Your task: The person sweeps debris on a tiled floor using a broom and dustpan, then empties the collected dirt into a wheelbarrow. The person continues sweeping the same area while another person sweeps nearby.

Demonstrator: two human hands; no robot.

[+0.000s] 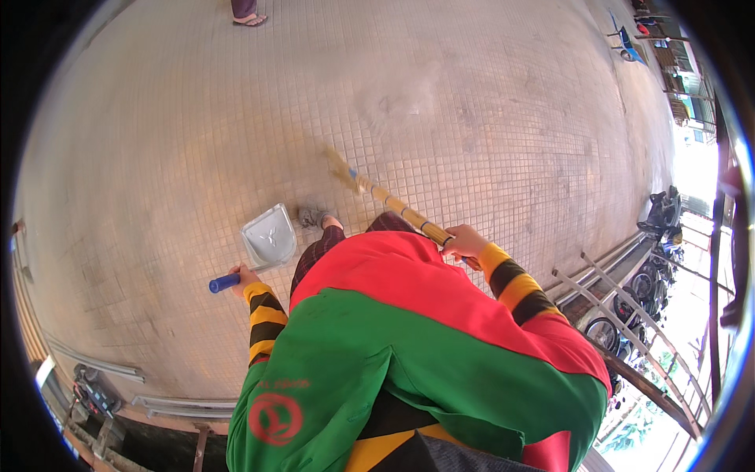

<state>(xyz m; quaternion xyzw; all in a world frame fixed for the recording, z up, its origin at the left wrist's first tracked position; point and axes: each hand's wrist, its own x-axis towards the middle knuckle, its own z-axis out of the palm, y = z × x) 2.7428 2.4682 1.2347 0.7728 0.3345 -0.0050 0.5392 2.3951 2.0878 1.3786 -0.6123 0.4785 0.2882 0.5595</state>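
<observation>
My left hand [245,281] is closed around a handle with a blue grip [225,283]. Just beyond that hand is a pale grey dustpan [269,237], low over the tiled floor, with some light scraps in it; the join between pan and handle is hidden. My right hand [465,242] is wrapped round the yellowish banded handle of a broom [403,210]. The broom slants forward and left from my grip, and its straw bristles [340,168] are blurred near the floor, ahead of my feet.
Small square tiles [197,149] cover the floor. A person's sandalled foot [250,20] stands at the far left. Metal ladder-like rails [629,315] and parked motorbikes [641,283] line the right. Metal bars [185,405] lie at the lower left. Dark bags [661,212] sit at the right edge.
</observation>
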